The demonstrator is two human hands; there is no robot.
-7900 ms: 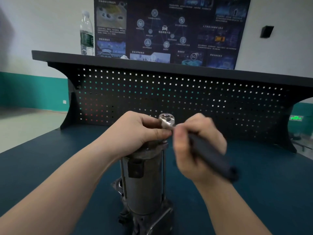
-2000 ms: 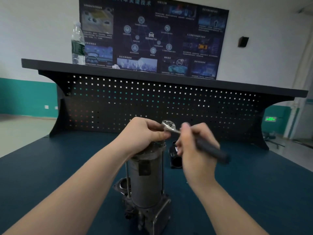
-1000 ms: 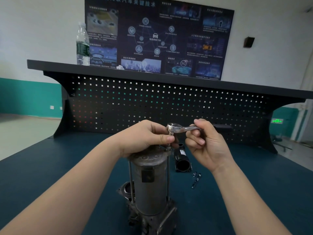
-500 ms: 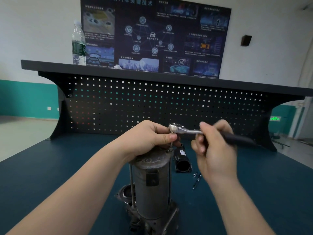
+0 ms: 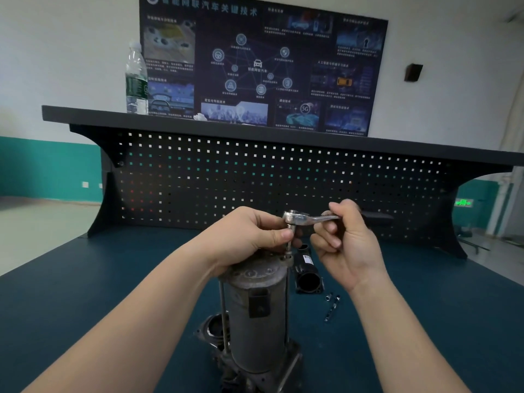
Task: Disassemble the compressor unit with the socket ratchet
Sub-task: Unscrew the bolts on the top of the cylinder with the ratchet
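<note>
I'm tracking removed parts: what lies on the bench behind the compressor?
Behind the compressor, a black open-ended housing lies on the bench, with loose bolts to its right. The hands and compressor cover its far end and whatever lies left of it.

- The dark wall poster (image 5: 262, 63) has a headline in Chinese characters along its top edge; it seems to read 智能网联汽车关键技术, but the first characters are partly cut off.
- Near the bottom of the same poster, inside a small circle, stands "5G" (image 5: 304, 108).
- The other poster captions are in small Chinese print, too blurred to read.
- The water bottle (image 5: 136, 80) on the shelf has a green label; its text cannot be read.
- The green lit sign (image 5: 463, 203) at the far right shows glowing marks, not readable.
- The black part (image 5: 307, 275) on the table carries a small white label, too small to read.
</note>
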